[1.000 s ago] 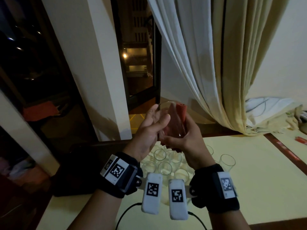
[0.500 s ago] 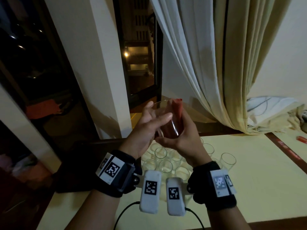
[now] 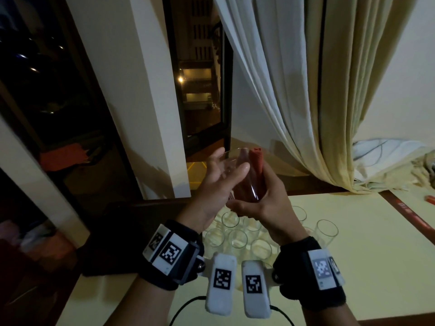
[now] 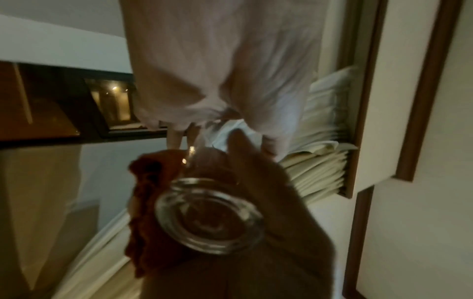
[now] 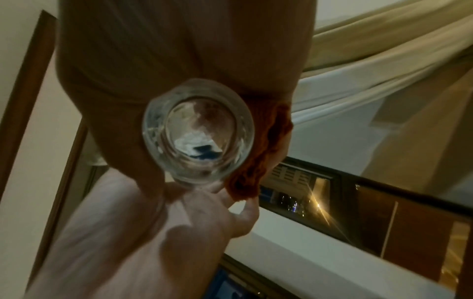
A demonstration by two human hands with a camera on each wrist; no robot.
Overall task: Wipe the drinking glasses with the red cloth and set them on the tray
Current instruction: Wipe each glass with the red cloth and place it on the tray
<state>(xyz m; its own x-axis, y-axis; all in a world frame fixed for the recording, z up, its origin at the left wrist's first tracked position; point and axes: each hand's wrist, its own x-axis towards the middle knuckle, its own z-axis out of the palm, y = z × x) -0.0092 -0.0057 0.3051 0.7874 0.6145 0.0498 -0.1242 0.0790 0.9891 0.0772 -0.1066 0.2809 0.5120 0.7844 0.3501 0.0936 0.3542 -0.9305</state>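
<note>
Both hands are raised above the table with one clear drinking glass (image 3: 250,188) between them, tilted away from me. My left hand (image 3: 226,165) holds it with the thumb across the near side and the fingers behind. My right hand (image 3: 259,198) grips the red cloth (image 3: 256,158) against the glass's right side, and the cloth sticks out past the rim. The right wrist view looks at the thick glass base (image 5: 198,131) with the red cloth (image 5: 263,151) beside it. In the left wrist view the base (image 4: 210,214) and cloth (image 4: 143,202) show again.
Several empty glasses (image 3: 236,238) stand close together on the pale yellow table (image 3: 353,267) under my hands, and one more glass (image 3: 327,234) stands apart to the right. A dark flat object (image 3: 113,245) lies at the table's left end. A curtain (image 3: 306,90) hangs behind.
The hands stay raised with the glass. The glass has tilted slightly between them and my left thumb has shifted across its side; the cloth remains pressed on the right.
</note>
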